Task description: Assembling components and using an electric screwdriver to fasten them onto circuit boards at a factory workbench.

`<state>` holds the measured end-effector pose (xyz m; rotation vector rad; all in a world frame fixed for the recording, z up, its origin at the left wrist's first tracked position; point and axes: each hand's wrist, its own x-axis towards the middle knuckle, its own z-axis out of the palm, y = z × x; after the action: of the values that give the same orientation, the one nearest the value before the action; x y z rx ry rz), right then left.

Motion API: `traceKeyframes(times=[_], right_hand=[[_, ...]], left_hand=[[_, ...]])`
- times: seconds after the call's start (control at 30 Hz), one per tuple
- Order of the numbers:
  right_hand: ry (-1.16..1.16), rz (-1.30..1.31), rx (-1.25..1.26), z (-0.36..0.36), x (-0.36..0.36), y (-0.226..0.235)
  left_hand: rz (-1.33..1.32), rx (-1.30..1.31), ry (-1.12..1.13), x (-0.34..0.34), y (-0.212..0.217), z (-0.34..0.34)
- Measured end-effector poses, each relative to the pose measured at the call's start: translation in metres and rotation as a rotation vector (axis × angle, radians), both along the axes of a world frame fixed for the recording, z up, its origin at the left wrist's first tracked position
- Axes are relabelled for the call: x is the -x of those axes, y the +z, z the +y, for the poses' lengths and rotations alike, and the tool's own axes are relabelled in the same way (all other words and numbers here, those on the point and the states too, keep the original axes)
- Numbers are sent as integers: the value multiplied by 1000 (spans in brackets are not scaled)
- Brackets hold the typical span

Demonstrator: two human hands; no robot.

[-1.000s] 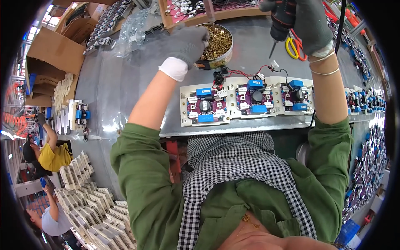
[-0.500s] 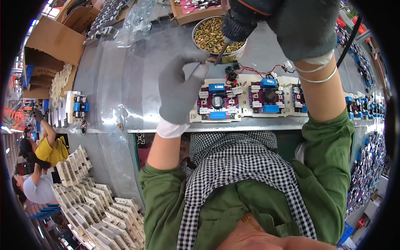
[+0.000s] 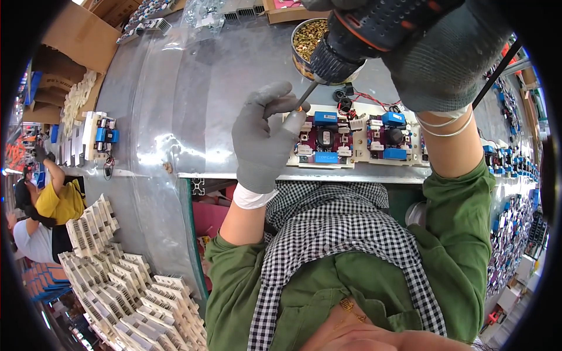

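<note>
My right hand, in a grey glove, grips a black electric screwdriver held close to the camera, its bit slanting down to the left end of a row of circuit boards with blue and purple parts. My left hand, also grey-gloved, rests against that left end, fingers pinched around the bit's tip. Whether a screw sits there I cannot tell.
A round tin of brass screws stands behind the boards. Cardboard boxes and another board assembly lie to the left on the metal bench. Stacks of white heat sinks fill the lower left beside two seated people.
My left hand drew back from the screw tin to the boards' left end. The screwdriver came down and much closer to the camera, its bit now at my left fingertips.
</note>
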<state>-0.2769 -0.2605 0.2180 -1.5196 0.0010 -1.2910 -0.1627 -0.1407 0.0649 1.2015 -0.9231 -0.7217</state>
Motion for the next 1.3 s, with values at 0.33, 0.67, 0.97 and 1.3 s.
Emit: traceKeyframes(times=[0.33,0.67,0.97,1.3], right_hand=[[22,-90,-53,-8,10,-5],[24,-155,-97,-20,18,-6],[74,-178,-158,-16,20,-11],[114,-221,-190,-16,12,-15]], left_hand=[[-228,50,35,-6,-9,-8],[-520,117,92,-5,-8,-16],[-691,136,-51,-3,-12,-32],[-405,51,-66,4,-14,-29]])
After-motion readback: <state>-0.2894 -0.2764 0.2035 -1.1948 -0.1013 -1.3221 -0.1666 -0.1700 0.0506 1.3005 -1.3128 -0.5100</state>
